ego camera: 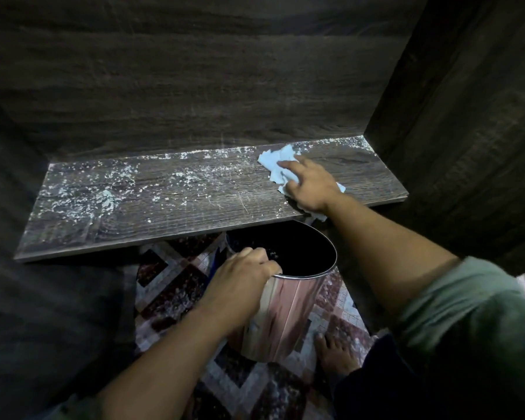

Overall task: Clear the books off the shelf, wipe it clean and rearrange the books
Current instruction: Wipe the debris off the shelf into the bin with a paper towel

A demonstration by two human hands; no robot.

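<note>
So only the one head view to go on, looking down into a dark wood-grain shelf [164,207] that's already bare of books, none in sight anywhere, so I'd say we're in the wiping step. The right hand [311,186] is pressed flat, fingers spread, on a crumpled pale blue cloth [278,166] near the shelf's right end, between the back edge and the front edge; it's pinning the cloth down rather than pinching it, and a bit of the cloth hangs over the front edge under the wrist. White dusty debris [82,195] is scattered over most of the left half and along the back edge, so lots left to wipe. The left hand [244,274] is closed over the rim of a shiny metal bin [281,301], held just below the shelf's front edge, apparently to catch the sweepings. Below that there's a patterned rug [170,286] and a bare foot [334,353] near the bin's base. Handling-wise, the cloth looks soft and floppy and will likely bunch up, so a flat palm on the middle seems the way to go. The bin looks light and stiff but slick, so gripping the rim makes sense.
</note>
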